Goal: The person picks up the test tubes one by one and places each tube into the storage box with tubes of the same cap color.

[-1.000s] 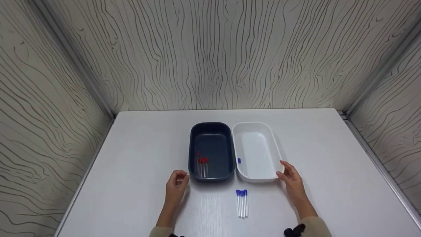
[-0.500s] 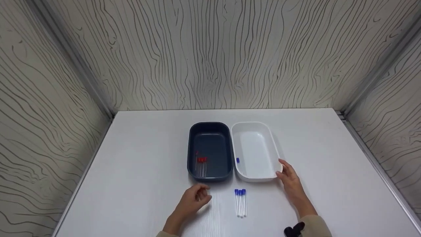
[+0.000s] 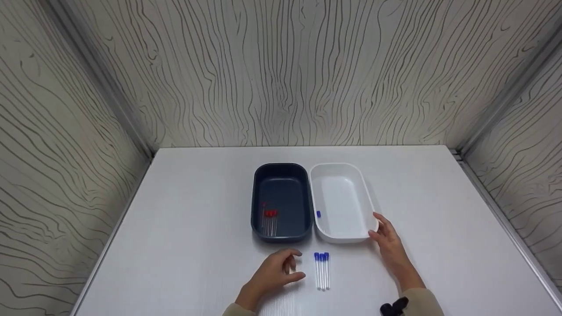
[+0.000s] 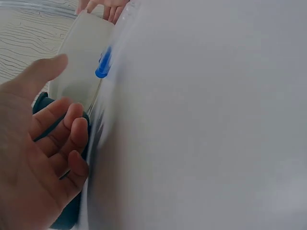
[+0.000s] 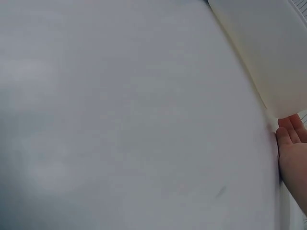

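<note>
My left hand (image 3: 279,272) is just left of several clear tubes with blue caps (image 3: 322,271), which lie side by side on the table. Its thumb and fingers are apart, loosely bent, and hold nothing; the left wrist view shows the bare palm (image 4: 29,167). With thumb and fingers my right hand (image 3: 390,241) holds the near right corner of a white tray (image 3: 344,197). In that tray a small blue cap (image 3: 318,214) shows by the left wall; whether a tube is on it is hard to tell. Several red-capped tubes (image 3: 271,214) lie in a navy tray (image 3: 287,188).
Both trays stand side by side on a white table (image 3: 193,197). Wood-patterned panels (image 3: 281,79) close off the back and both sides. A dark device (image 3: 394,306) sits at the right sleeve.
My left hand has moved right from beside the navy tray's near left corner, passing in front of that tray to the blue-capped tubes. My right hand stays at the white tray's corner.
</note>
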Available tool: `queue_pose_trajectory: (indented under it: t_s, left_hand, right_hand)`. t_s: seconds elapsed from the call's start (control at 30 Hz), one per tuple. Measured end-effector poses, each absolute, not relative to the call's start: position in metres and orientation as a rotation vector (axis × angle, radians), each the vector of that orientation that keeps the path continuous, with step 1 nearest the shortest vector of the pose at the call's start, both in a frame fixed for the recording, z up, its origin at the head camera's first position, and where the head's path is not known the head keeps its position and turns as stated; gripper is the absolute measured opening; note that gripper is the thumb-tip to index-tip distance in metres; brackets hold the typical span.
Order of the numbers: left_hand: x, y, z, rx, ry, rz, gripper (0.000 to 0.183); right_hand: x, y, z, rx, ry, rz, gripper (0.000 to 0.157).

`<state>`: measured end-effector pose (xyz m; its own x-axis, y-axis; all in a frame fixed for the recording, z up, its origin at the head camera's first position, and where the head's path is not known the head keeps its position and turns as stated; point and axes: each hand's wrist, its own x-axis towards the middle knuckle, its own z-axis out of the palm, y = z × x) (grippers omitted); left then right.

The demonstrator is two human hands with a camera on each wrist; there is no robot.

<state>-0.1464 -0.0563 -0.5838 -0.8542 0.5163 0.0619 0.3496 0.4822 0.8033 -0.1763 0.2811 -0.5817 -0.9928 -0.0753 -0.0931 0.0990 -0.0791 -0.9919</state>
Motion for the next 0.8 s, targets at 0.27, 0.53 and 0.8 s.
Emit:
queue_pose_trajectory:
  t_s: [0.27, 0.53, 0.8]
  left_hand:
    - [-0.144, -0.037, -0.584, 0.815, 2.645, 1.076, 0.063]
    - [-0.146, -0.020, -0.582, 0.767, 2.709, 0.897, 0.085]
    - [-0.143, -0.014, -0.577, 0.692, 2.709, 0.834, 0.096]
  right_hand:
    - [-0.169, 0.274, -0.563, 0.027, 2.097, -2.122, 0.063]
    - [-0.170, 0.269, -0.560, 0.019, 2.157, -2.096, 0.059]
    - [-0.175, 0.274, -0.575, 0.039, 2.146, -2.110, 0.056]
